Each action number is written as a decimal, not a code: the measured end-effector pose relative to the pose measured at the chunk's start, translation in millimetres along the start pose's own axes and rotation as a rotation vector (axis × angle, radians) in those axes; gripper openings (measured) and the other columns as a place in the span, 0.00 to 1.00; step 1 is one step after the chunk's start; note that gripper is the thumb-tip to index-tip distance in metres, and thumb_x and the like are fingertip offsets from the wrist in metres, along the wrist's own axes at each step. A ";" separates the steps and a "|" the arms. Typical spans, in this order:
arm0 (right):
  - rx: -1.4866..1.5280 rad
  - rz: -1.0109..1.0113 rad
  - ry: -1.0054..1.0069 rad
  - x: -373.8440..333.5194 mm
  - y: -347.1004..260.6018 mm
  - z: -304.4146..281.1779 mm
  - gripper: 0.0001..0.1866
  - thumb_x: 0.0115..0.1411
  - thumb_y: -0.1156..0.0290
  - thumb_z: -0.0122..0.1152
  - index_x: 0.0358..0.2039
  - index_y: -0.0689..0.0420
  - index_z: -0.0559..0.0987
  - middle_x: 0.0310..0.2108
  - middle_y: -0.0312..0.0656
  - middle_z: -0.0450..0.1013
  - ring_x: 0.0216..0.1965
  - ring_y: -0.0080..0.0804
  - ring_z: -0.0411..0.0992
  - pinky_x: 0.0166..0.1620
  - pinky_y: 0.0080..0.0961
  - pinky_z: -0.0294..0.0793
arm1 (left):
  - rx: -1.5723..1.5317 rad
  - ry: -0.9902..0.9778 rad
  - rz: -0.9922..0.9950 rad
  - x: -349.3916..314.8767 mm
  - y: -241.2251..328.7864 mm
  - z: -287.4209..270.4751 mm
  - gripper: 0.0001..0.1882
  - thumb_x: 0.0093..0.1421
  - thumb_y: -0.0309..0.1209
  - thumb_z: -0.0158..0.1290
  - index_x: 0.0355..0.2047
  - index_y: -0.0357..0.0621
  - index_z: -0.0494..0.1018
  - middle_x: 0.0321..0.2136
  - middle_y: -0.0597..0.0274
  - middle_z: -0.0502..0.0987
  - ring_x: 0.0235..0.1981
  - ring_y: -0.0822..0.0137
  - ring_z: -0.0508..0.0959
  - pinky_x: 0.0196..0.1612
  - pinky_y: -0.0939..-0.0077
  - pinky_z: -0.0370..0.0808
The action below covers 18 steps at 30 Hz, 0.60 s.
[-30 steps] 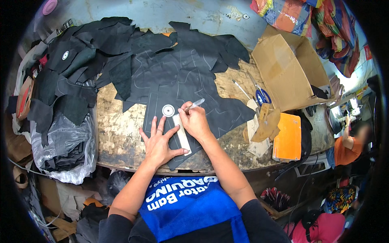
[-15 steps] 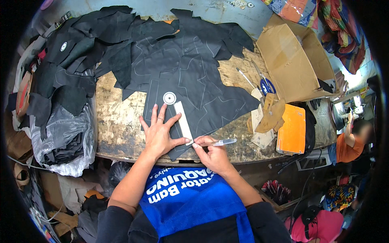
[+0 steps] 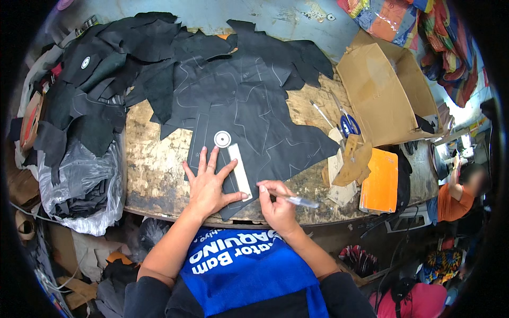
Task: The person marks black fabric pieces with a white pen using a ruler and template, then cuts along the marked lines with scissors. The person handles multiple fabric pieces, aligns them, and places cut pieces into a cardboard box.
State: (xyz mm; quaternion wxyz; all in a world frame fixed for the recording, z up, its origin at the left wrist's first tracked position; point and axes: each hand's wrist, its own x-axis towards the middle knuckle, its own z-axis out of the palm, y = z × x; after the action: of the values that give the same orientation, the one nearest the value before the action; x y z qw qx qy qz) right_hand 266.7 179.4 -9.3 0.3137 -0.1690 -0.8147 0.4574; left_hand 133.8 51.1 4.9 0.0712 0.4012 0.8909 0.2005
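My left hand (image 3: 208, 186) lies with fingers spread on a large sheet of black leather (image 3: 275, 140). Its thumb rests on the lower end of a narrow white strip (image 3: 239, 172), and a fingertip is close to a white round disc (image 3: 222, 139) with a dark centre. Pale outlines of shapes are drawn over the leather. Just right of the strip, my right hand (image 3: 278, 209) is closed around a pen (image 3: 303, 202) with a clear end pointing right. Its tip is near the leather; whether it touches I cannot tell.
Black leather pieces (image 3: 106, 58) pile up at the far left, above a clear plastic bag (image 3: 79, 185) of scraps. To the right are blue-handled scissors (image 3: 350, 125), a tan scrap (image 3: 354, 161), an orange pad (image 3: 379, 180) and a cardboard box (image 3: 376, 90). A person in orange (image 3: 455, 199) sits farther right.
My right hand with the pen has moved slightly right, away from the strip's lower end, and the pen has tilted. My left hand keeps its place on the leather and strip.
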 end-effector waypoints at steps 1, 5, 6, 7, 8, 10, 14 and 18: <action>0.096 0.044 0.019 -0.5 3.1 4.1 0.04 0.60 0.77 0.56 0.32 0.65 0.73 0.32 0.44 0.76 0.32 0.28 0.75 0.35 0.22 0.74 | 0.025 -0.034 0.012 -0.4 -0.7 0.4 0.46 0.37 0.63 0.60 0.57 0.61 0.67 0.66 0.46 0.47 0.67 0.44 0.42 0.58 0.25 0.34; 0.198 0.011 0.075 5.0 12.7 14.0 0.08 0.60 0.77 0.55 0.39 0.67 0.75 0.35 0.48 0.76 0.36 0.31 0.76 0.40 0.23 0.75 | 0.088 -0.062 0.062 -0.5 -2.8 1.5 0.45 0.43 0.66 0.54 0.60 0.60 0.63 0.65 0.38 0.44 0.67 0.43 0.39 0.57 0.24 0.34; 0.261 -0.022 0.097 6.3 12.7 15.8 0.09 0.59 0.77 0.57 0.39 0.67 0.75 0.35 0.50 0.76 0.36 0.33 0.77 0.40 0.24 0.75 | 0.100 -0.057 0.076 -0.5 -2.9 1.8 0.47 0.43 0.66 0.54 0.61 0.57 0.62 0.65 0.38 0.43 0.68 0.43 0.38 0.56 0.23 0.34; 0.182 -0.036 0.062 5.2 10.8 11.6 0.10 0.57 0.81 0.56 0.41 0.67 0.75 0.38 0.52 0.76 0.41 0.41 0.76 0.44 0.29 0.75 | 0.106 -0.071 0.069 -0.8 -2.8 2.1 0.48 0.44 0.66 0.54 0.62 0.54 0.60 0.65 0.37 0.42 0.68 0.43 0.38 0.56 0.23 0.34; 0.043 -0.130 0.029 6.6 8.9 9.3 0.12 0.56 0.82 0.56 0.41 0.66 0.75 0.39 0.53 0.75 0.43 0.43 0.75 0.45 0.33 0.74 | 0.117 -0.057 0.068 -1.3 -2.6 2.1 0.50 0.44 0.65 0.54 0.63 0.51 0.58 0.65 0.37 0.41 0.68 0.43 0.38 0.56 0.23 0.34; -0.185 -0.354 -0.031 11.7 3.6 5.1 0.15 0.53 0.85 0.57 0.42 0.65 0.75 0.42 0.53 0.75 0.47 0.49 0.73 0.49 0.39 0.72 | 0.105 -0.044 0.077 -3.6 -1.3 1.3 0.51 0.44 0.64 0.54 0.63 0.47 0.56 0.65 0.37 0.41 0.67 0.42 0.38 0.56 0.24 0.35; -0.395 -0.582 -0.208 18.1 -19.4 -3.5 0.21 0.54 0.73 0.59 0.50 0.53 0.72 0.54 0.47 0.69 0.60 0.47 0.62 0.59 0.52 0.55 | 0.067 0.014 0.180 -9.0 -1.3 -11.6 0.50 0.48 0.58 0.56 0.64 0.43 0.53 0.65 0.37 0.40 0.67 0.41 0.37 0.57 0.25 0.36; -0.415 -0.642 -0.274 29.1 -47.1 -2.3 0.22 0.59 0.66 0.54 0.55 0.47 0.70 0.57 0.43 0.67 0.63 0.39 0.58 0.64 0.50 0.41 | -1.046 0.102 0.238 -21.0 5.8 -35.7 0.28 0.59 0.30 0.52 0.59 0.38 0.61 0.57 0.47 0.66 0.58 0.57 0.67 0.58 0.62 0.64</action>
State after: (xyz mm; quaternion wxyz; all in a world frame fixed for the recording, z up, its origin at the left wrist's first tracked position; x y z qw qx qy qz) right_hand 247.0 172.6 42.1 0.2884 0.0969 -0.9354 0.1801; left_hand 141.5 28.3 39.1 0.1949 0.3999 0.6230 0.6435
